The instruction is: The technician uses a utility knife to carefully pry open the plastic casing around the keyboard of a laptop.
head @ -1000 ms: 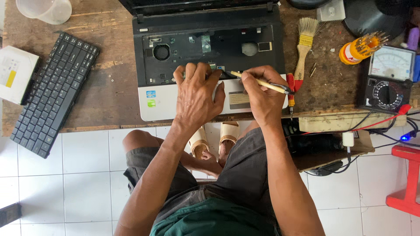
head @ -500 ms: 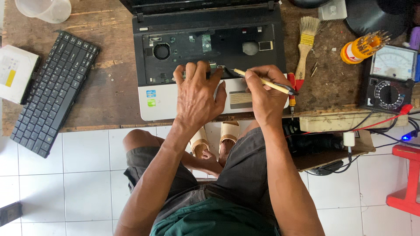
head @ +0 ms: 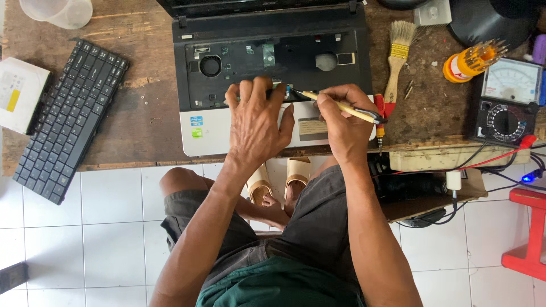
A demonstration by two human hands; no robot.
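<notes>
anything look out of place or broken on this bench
Yes: the laptop lies open with its keyboard removed and set askew to the left, baring the inner tray. The left hand rests there; the right hand holds a pen-like tool.

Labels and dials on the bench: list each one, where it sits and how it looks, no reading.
Palm-rest stickers: two small squares, blue above green, laptop's silver front left.
Drive label: white with yellow strip, on the white drive at far left.
Meter dial: pale face, black body, far right.
</notes>
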